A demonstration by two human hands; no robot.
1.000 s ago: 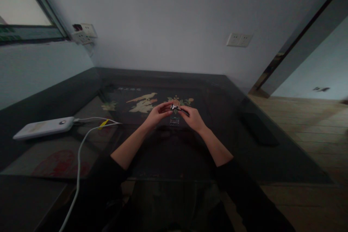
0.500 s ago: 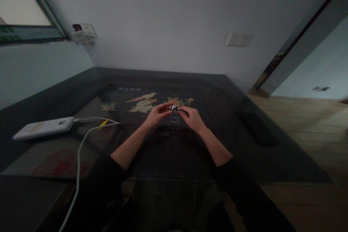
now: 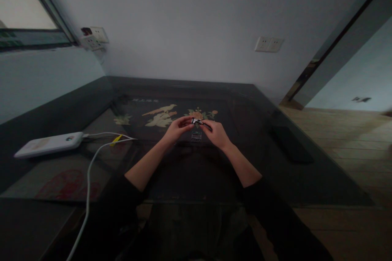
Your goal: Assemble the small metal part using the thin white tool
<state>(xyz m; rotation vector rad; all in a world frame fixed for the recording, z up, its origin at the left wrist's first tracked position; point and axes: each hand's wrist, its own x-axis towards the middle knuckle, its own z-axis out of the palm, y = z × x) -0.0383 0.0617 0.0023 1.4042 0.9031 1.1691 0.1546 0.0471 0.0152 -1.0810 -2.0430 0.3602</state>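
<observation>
My left hand (image 3: 177, 127) is closed, its fingertips pinching a small white-and-black piece (image 3: 195, 121) too small to name. My right hand (image 3: 217, 132) is closed on a thin dark stick-like tool (image 3: 206, 125), whose tip meets the small piece. Both hands are held close together over the middle of the dark table. Just below them on the tabletop lies a small dark rectangular case (image 3: 196, 136) with a row of light marks. The fingers hide part of both held things.
A white power bank (image 3: 50, 144) with a white cable (image 3: 89, 179) and yellow tag (image 3: 116, 140) lies on the left of the glossy dark table (image 3: 196, 171). A flat black phone-like object (image 3: 292, 144) rests on the right. Behind is a wall with sockets (image 3: 269, 44).
Almost nothing differs. Both hands keep their place and grip; the tool in my right hand may have turned slightly.
</observation>
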